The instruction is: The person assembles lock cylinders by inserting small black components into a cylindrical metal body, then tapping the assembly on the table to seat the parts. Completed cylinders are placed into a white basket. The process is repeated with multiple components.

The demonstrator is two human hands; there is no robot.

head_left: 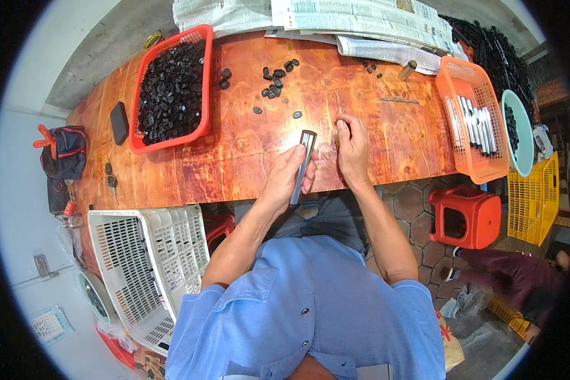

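Note:
My left hand (284,176) is wrapped round a short shiny metal tube (303,166), held tilted over the table's near edge. The tube's upper end is dark, like a black plug or cap. To its right, my right hand (353,152) rests at the tabletop with thumb and fingers drawn together; whatever may be between them is hidden. Just beyond the tube lies a single black plastic cap (297,114). Farther off, several more black caps (273,87) are scattered on the wooden table (234,139).
A red basket (206,95) full of small black parts stands left. At right, an orange basket (497,166) holds several metal tubes (478,126), beside a pale green basin (524,168). Newspapers (361,19) line the far edge. A white crate (147,218) and red stool (481,218) flank me.

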